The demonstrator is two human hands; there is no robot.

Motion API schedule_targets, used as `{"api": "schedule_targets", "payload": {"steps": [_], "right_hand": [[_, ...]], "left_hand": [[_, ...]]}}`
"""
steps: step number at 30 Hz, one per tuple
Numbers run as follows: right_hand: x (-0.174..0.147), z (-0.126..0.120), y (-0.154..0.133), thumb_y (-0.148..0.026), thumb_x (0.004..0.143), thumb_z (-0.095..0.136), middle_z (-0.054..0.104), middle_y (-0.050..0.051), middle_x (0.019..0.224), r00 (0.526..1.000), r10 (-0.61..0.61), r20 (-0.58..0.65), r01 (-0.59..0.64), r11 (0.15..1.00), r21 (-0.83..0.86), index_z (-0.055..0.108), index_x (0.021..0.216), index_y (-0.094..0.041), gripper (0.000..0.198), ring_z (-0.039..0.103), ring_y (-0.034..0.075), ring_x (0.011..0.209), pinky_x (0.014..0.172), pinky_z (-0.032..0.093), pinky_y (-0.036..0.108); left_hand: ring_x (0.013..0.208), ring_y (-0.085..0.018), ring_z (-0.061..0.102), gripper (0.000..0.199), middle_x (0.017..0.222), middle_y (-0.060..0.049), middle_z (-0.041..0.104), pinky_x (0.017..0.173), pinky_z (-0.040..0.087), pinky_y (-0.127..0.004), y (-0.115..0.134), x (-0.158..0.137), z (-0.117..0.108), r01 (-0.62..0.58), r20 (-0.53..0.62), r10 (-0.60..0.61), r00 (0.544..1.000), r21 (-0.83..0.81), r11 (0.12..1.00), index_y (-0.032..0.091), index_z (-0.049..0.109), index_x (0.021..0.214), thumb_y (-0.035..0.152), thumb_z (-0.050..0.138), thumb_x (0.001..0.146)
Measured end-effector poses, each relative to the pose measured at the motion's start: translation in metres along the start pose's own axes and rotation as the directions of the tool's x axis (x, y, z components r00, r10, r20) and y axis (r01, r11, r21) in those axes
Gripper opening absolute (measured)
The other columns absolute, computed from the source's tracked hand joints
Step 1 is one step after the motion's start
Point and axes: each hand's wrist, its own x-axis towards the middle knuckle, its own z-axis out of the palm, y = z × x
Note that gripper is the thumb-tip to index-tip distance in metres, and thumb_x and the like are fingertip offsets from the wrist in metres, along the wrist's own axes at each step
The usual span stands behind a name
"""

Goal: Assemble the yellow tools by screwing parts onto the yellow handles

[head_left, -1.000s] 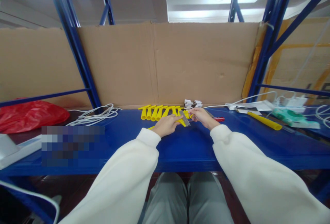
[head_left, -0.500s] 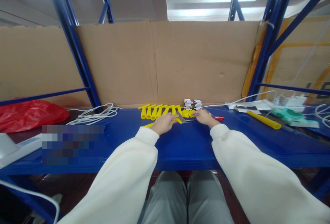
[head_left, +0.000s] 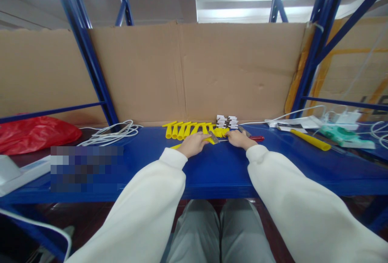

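Note:
My left hand is closed on a yellow-handled scraper, whose flat grey metal blade points up and right. Part of its yellow handle shows below my wrist. My right hand is at the right, fingers curled together; whatever they grip is hidden. Just left of its fingertips lies a heap of small yellow pieces. A screwdriver with a red handle lies by my right hand, its thin shaft passing by the fingers. Behind my left hand stretches a row of yellow T-shaped handles.
Two stacks of small white pieces stand against the cardboard wall. White cable coils and a red bag are on the left. A yellow tube and a green-and-white packet lie on the right of the blue table.
My right hand has shifted slightly, its fingers curling in lower beside the small yellow heap. A grey edge now shows behind it. My left hand keeps its hold on the scraper.

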Motion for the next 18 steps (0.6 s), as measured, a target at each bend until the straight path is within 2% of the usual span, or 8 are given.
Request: {"api": "schedule_targets", "payload": {"steps": [11, 18], "right_hand": [[-0.0017, -0.0022, -0.0028, -0.009, 0.084, 0.038, 0.067, 0.015, 0.127, 1.0, -0.013, -0.002, 0.013, 0.999, -0.05, 0.071, 0.116, -0.019, 0.048, 0.056, 0.031, 0.124, 0.106, 0.028, 0.056], [-0.0072, -0.0057, -0.0065, -0.009, 0.085, 0.039, 0.07, 0.019, 0.12, 1.0, 0.007, -0.018, -0.009, 0.995, -0.097, 0.07, 0.112, -0.013, 0.041, 0.058, 0.031, 0.12, 0.107, 0.027, 0.054]], "left_hand": [[0.112, -0.026, 0.063, 0.039, 0.124, -0.008, 0.067, 0.095, 0.05, -0.037, 0.0006, 0.0002, -0.0004, 0.012, 0.012, -0.012, 1.0, -0.012, 1.0, 0.027, 0.062, 0.133, 0.028, 0.05, 0.096], [0.113, -0.027, 0.063, 0.04, 0.124, -0.009, 0.066, 0.097, 0.049, -0.038, 0.0014, 0.0006, -0.0005, 0.022, 0.027, -0.022, 0.999, -0.012, 1.0, 0.026, 0.061, 0.135, 0.027, 0.05, 0.096]]}}
